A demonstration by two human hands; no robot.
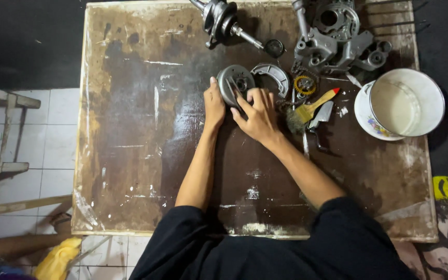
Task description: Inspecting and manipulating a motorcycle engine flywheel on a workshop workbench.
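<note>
Both hands hold a round grey metal disc [236,84] near the far middle of the bench [130,155]. The left hand [214,103] presses its side; the right hand [257,115] curls fingers over it, hiding its near part. It looks tipped up on its edge. Just beside it lies a curved brake shoe [273,75]. A yellow brush [309,110] lies to the right. At the right edge, a white bucket [408,101] holds pale liquid. The crankshaft [224,21] is cut off at the far edge.

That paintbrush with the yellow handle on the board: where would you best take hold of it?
Probably by the yellow handle of the paintbrush, coming from the upper right. The handle angles up and right with its red tip free, while the bristle end lies low by the right hand, among metal parts.
</note>
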